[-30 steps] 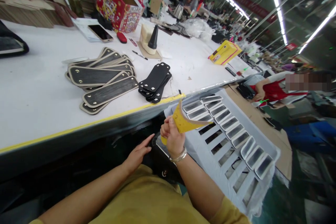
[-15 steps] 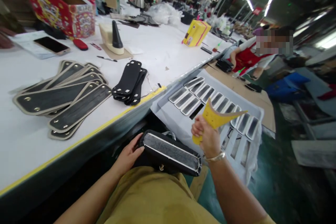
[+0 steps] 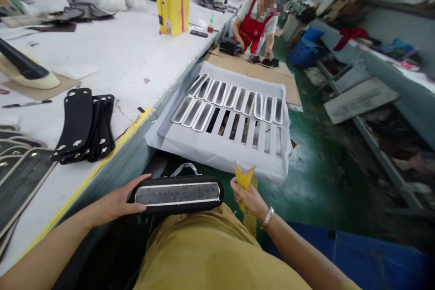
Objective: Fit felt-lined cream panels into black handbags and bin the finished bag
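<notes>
My left hand (image 3: 115, 203) grips the left end of a black bag (image 3: 176, 194), thumb along the near side and fingers on the far side. The bag lies across my lap with a long grey panel facing up, white strips along its edges. A thin clear loop shows behind it. Right of the bag, my right hand (image 3: 250, 199) is closed around a yellow forked tool (image 3: 244, 176), its two points upward and apart from the bag. Beyond both hands, several grey oblong panels with white edges (image 3: 203, 117) lie in rows on a slotted, white-covered rack (image 3: 217, 154).
On the white table (image 3: 136, 59) at left lie black strap pieces (image 3: 76, 122) with metal studs, light-edged pieces (image 3: 23, 186) and a yellow box (image 3: 172, 12). A co-worker in a red apron (image 3: 253, 29) works behind cardboard (image 3: 282, 81). Shelving (image 3: 367, 127) runs along the right.
The view has turned right. My right hand has lowered the yellow tool, which now points up rather than rightward. The bag, still in my left hand, lies more level.
</notes>
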Demonstrator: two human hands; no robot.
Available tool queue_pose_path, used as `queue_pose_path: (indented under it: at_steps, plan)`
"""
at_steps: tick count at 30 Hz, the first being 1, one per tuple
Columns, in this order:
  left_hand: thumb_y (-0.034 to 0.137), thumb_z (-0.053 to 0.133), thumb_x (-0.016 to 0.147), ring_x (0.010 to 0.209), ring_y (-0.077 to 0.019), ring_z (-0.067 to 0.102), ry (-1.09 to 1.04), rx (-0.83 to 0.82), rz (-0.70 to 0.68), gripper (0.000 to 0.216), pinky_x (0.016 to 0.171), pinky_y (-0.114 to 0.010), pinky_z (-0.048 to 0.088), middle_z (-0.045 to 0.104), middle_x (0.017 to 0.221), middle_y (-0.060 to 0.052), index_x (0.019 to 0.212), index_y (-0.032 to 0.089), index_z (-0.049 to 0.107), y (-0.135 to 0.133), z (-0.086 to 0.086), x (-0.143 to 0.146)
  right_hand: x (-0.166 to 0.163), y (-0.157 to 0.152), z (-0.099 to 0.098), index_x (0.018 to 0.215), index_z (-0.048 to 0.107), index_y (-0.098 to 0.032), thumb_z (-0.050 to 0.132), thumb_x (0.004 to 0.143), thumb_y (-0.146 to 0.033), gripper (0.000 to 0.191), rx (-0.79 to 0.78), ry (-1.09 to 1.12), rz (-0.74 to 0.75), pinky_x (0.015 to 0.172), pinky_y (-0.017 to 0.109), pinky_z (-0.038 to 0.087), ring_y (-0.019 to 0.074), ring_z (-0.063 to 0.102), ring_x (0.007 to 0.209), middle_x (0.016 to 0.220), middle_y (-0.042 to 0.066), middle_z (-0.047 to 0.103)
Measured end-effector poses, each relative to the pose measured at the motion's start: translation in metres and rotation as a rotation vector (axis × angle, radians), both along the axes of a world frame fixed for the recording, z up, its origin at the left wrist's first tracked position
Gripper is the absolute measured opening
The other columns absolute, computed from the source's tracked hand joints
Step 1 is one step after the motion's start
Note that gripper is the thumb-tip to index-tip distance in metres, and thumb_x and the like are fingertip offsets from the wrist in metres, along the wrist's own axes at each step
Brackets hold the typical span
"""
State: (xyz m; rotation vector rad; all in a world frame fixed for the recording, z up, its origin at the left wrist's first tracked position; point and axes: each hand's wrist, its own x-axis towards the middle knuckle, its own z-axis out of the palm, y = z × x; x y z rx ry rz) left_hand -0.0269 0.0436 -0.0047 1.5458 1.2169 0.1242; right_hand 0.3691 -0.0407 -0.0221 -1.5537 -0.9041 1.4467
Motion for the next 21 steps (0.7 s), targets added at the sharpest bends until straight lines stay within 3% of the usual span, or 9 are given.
queue_pose_path:
  at_steps: [5,8,10,15,21]
  plan:
    - [0.048,0.077,0.051,0.136,-0.0346,0.025,0.354,0.378,-0.31,0.096,0.111,-0.049,0.014,0.027,0.15,-0.008,0.137,0.027,0.04,0.006,0.006,0.036,-0.019,-0.007,-0.016,0.083,0.051,-0.017,0.069,0.068,-0.046,0.038,-0.083,0.312,-0.026,0.042,0.018,0.029,0.0044,0.034,0.04,0.048,-0.01,0.041]
    - [0.059,0.073,0.051,0.137,-0.0343,0.022,0.45,0.571,-0.465,0.102,0.111,-0.052,0.003,0.028,0.149,-0.01,0.14,0.026,0.035,-0.002,0.004,0.072,-0.022,-0.005,-0.02,0.088,0.049,-0.017,0.074,0.063,-0.042,0.044,-0.11,0.398,-0.077,0.042,0.019,0.03,0.0048,0.036,0.04,0.049,-0.011,0.043]
    - [0.063,0.068,0.054,0.135,-0.0321,0.026,0.462,0.672,-0.534,0.105,0.111,-0.05,0.004,0.03,0.148,-0.012,0.142,0.022,0.029,-0.01,0.002,0.095,-0.021,-0.004,-0.019,0.09,0.048,-0.017,0.075,0.062,-0.04,0.045,-0.086,0.396,-0.04,0.044,0.02,0.032,0.0057,0.039,0.042,0.051,-0.011,0.045]
    - [0.063,0.064,0.06,0.127,-0.0296,0.039,0.486,0.807,-0.546,0.099,0.109,-0.046,0.016,0.041,0.141,-0.014,0.14,0.016,0.028,-0.024,0.001,0.137,-0.012,-0.004,-0.013,0.106,0.046,-0.018,0.075,0.065,-0.032,0.052,-0.016,0.261,0.145,0.05,0.022,0.035,0.0068,0.04,0.047,0.055,-0.011,0.042]
    - [0.048,0.064,0.062,0.113,-0.0295,0.048,0.497,0.843,-0.464,0.081,0.099,-0.043,0.031,0.054,0.125,-0.016,0.129,0.011,0.041,-0.03,0.007,0.156,-0.008,-0.007,-0.014,0.124,0.039,-0.018,0.074,0.066,-0.031,0.069,-0.007,0.235,0.25,0.055,0.024,0.034,0.0087,0.039,0.055,0.062,-0.009,0.042]
